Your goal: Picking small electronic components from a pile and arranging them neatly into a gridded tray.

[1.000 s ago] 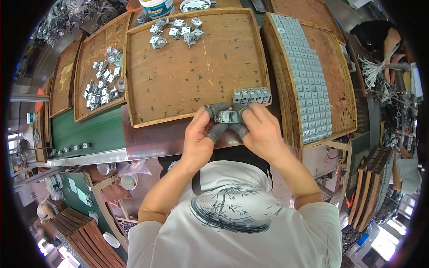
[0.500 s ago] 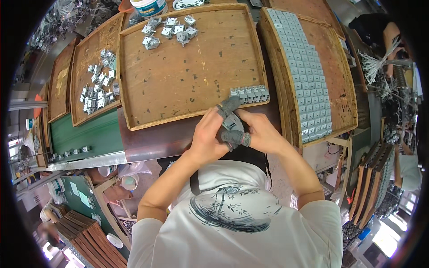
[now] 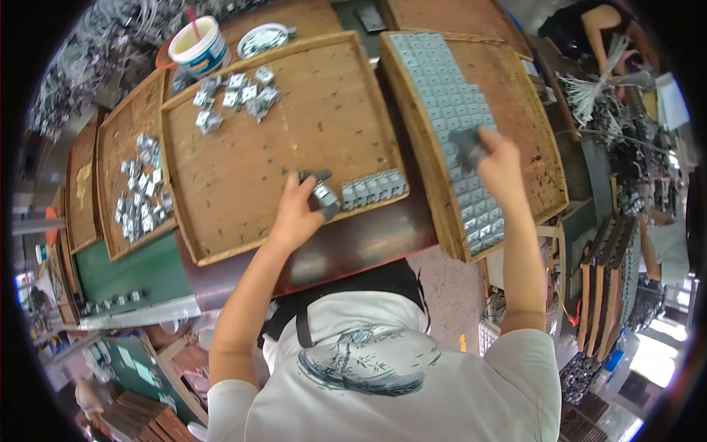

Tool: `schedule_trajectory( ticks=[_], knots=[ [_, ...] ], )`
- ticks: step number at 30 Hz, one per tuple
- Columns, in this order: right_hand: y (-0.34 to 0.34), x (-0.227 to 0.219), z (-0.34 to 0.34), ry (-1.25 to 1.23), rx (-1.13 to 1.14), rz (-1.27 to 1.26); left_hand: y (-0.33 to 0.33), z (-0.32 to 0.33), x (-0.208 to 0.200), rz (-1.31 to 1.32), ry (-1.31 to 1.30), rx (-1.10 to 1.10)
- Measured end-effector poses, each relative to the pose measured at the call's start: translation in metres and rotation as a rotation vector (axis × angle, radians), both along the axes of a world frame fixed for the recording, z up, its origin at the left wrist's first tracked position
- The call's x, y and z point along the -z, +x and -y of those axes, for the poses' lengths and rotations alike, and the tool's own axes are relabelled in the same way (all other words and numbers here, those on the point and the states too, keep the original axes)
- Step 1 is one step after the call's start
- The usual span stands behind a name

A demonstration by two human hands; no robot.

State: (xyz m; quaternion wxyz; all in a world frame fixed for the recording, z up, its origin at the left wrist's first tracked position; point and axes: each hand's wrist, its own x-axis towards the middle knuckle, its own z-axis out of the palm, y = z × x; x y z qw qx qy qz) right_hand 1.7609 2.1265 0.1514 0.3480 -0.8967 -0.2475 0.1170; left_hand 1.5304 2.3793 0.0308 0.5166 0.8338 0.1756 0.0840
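Observation:
My left hand [image 3: 298,214], with grey finger covers on its thumb and forefinger, grips a small silver metal block [image 3: 324,194] low over the middle wooden tray [image 3: 258,158]. Just right of it, a short row of similar metal blocks [image 3: 374,189] lines the tray's near right corner. My right hand [image 3: 499,166] is over the right-hand wooden tray [image 3: 526,110], its covered fingertips at the packed rows of metal blocks [image 3: 438,81]. Those fingers are blurred, and whether they hold a block is hidden.
Loose metal parts [image 3: 236,92] lie at the middle tray's far side, and more [image 3: 143,191] fill a tray at left. Behind stand a white bucket [image 3: 197,46] and a round white dish [image 3: 264,40]. A person [image 3: 600,37] is at the far right.
My hands, together around a metal part before, have separated. The left moved left over the middle tray with a block; the right reached forward and right to the packed rows. The view has shifted.

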Motion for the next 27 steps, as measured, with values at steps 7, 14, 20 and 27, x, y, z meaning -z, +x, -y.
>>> schedule_trajectory(
  ticks=[7,14,20,27],
  knots=[
    [0.187,0.093,0.058,0.158,0.361,-0.015,0.022,0.002,0.004,-0.286,-0.112,0.195],
    [0.221,0.092,0.010,-0.169,0.100,0.157,-0.015,0.019,0.010,-0.038,0.195,0.073],
    [0.238,0.105,0.032,0.747,0.290,-0.225,-0.097,-0.015,-0.019,0.078,0.269,-0.399],
    [0.123,0.031,-0.003,0.805,0.252,-0.364,-0.293,-0.171,-0.043,-0.702,0.688,-1.154]
  ],
)
